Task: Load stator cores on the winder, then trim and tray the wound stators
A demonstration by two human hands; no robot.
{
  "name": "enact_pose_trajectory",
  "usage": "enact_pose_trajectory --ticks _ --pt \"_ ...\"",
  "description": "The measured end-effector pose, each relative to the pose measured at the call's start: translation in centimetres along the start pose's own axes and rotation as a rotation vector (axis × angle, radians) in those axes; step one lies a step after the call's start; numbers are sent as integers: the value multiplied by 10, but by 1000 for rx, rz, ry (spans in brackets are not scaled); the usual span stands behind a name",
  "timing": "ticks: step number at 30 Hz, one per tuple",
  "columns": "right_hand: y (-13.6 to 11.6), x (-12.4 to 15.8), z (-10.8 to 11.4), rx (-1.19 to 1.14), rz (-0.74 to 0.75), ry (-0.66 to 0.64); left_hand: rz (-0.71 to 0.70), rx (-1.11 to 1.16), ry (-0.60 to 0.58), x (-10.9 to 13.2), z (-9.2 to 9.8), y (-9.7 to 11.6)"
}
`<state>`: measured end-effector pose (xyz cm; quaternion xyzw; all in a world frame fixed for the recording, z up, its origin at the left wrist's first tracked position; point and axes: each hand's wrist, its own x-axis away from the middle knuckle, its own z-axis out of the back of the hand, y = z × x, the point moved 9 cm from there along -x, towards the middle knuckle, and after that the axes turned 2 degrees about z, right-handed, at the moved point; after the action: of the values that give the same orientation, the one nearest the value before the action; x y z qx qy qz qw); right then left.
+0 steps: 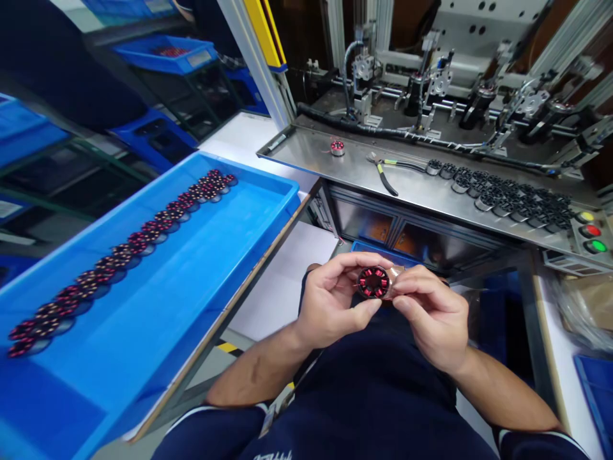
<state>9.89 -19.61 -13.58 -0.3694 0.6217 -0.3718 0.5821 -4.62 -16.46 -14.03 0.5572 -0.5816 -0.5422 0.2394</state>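
My left hand (330, 297) grips a motor stator (373, 292) wound with red wire, thumb below and fingers above its rim. The stator's round face is turned up toward me, and its dark teeth with red coils ring an open centre. At its right edge, my right hand (433, 313) is closed in a pinch, with thumb and fingertips pressed together. What lies between those fingertips is too small to make out. Both hands are in front of my body, below the metal bench.
A blue tray (201, 275) on the left holds rows of wound stators (158, 227). On the metal bench (311, 144) lie a wound stator (337, 148), pliers (384, 174) and several black unwound stators (507, 195). Behind stands a machine (440, 83); coloured buttons (592, 231) are at right.
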Motion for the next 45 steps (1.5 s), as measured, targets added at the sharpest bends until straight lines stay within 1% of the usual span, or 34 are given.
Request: enact_pose_trajectory --ticks 3,6,9,11,12,17,22,24,27,29,31,34,39,43,45 --pt "-6 0 3 46 65 1 15 6 -13 0 -2 1" --pt "-4 2 8 44 44 31 4 -21 -9 1 -3 1" --pt "-2 5 11 31 35 79 -103 -101 16 3 -4 7" --pt "-1 6 11 41 39 77 -182 -132 40 4 -3 12" --pt "-1 6 10 50 46 62 -192 -132 45 3 -3 13" --pt "-11 -6 9 130 168 -1 -104 -47 -4 -1 -3 10" --pt "-27 -15 -2 143 268 -61 -122 -15 -16 1 -3 17" --pt "-33 -12 -3 171 298 -36 -154 -51 10 2 -2 20" --pt "-37 -3 -7 215 312 -1 -240 -137 72 5 0 27" --pt "-40 2 -11 222 342 -11 -291 -172 88 7 -2 32" --pt "-44 5 -14 221 393 -34 -308 -183 86 7 -4 35" --pt "-43 2 -14 233 431 -91 -241 -128 57 4 -4 33" --pt "-40 -15 -2 264 465 -168 -4 109 -45 1 -8 18" --pt "-48 -22 -7 258 534 -307 122 193 -73 3 -13 8" --pt "-52 -24 -11 253 543 -344 157 204 -96 4 -17 5"
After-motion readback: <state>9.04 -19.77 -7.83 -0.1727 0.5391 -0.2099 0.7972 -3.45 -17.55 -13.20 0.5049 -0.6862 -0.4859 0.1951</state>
